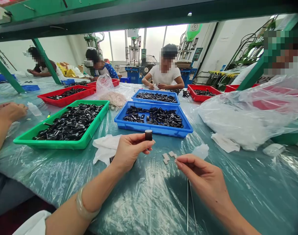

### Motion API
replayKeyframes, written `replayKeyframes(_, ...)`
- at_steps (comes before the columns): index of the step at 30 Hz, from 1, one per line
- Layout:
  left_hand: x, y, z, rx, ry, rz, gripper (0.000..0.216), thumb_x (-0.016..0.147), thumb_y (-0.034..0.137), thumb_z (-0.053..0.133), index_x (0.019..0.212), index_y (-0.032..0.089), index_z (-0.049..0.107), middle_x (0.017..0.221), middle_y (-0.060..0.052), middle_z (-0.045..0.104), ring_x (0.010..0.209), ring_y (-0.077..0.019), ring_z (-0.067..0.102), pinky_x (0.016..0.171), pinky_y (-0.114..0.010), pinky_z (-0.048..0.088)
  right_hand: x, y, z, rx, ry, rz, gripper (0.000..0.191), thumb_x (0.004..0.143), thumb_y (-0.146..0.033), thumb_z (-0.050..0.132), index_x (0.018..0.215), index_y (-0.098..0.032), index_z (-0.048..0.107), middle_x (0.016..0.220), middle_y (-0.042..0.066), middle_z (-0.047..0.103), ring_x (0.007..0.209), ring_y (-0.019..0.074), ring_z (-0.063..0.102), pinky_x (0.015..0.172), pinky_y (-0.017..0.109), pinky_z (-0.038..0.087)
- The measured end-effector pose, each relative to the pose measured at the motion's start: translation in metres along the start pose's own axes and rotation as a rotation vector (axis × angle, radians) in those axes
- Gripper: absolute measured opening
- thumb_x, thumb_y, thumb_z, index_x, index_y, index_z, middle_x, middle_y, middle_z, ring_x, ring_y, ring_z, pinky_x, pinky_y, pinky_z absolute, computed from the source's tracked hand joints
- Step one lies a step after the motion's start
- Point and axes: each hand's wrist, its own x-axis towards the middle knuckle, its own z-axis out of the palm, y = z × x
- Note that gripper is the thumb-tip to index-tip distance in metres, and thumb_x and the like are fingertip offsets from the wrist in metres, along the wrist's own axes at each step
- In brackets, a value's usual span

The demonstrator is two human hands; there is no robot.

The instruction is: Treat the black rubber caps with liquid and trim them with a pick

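Your left hand pinches dark cylindrical cap near blue plastic tray rim; right hand grips thin metal tweezers, tips hidden.

Just one view here, from a camera worn on the head, facing forward and down over the plastic-covered table. It sits close: the left hand and the right hand fill the lower middle, with the forearms running in from the bottom edge. The small dark cylinder pinched in the left and the tweezers held in the right both show clearly. It's a wide lens, too. The blue tray lies just beyond the hands, a green beam crosses the very top, and the view reaches the far windows. Heights look squashed.
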Motion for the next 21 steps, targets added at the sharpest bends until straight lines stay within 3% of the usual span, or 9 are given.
replayKeyframes(14, -0.001, 0.002, 0.000, -0.018, -0.013, -0.061, 0.015, 0.057, 0.023, 0.075, 0.067, 0.013, 0.070, 0.053, 0.000, 0.061, 0.049, -0.0076, 0.054, 0.047, -0.017, 0.045, -0.003, 0.000, 0.001, -0.057, -0.032, 0.011, 0.006, 0.070, -0.028, 0.065, 0.070, -0.023, 0.067, 0.069, 0.002, 0.066, 0.060, 0.0167, 0.059, 0.053, 0.026, 0.049)
replayKeyframes(17, -0.004, -0.001, 0.002, 0.006, -0.100, -0.099, 0.011, 0.059, 0.021, 0.074, 0.065, 0.014, 0.070, 0.052, 0.000, 0.061, 0.048, -0.0076, 0.054, 0.046, -0.017, 0.043, -0.003, -0.001, 0.001, -0.056, -0.015, 0.010, 0.007, 0.070, -0.029, 0.064, 0.069, -0.022, 0.067, 0.068, 0.002, 0.066, 0.060, 0.0164, 0.059, 0.053, 0.026, 0.049)
replayKeyframes(21, -0.012, -0.009, 0.009, 0.053, -0.308, -0.202, 0.007, 0.061, 0.017, 0.071, 0.066, 0.014, 0.070, 0.051, 0.001, 0.060, 0.045, -0.0067, 0.053, 0.047, -0.017, 0.044, -0.002, -0.006, -0.003, -0.034, 0.025, -0.032, 0.003, 0.071, -0.024, 0.065, 0.071, -0.023, 0.067, 0.069, 0.000, 0.065, 0.061, 0.0140, 0.059, 0.054, 0.022, 0.048)
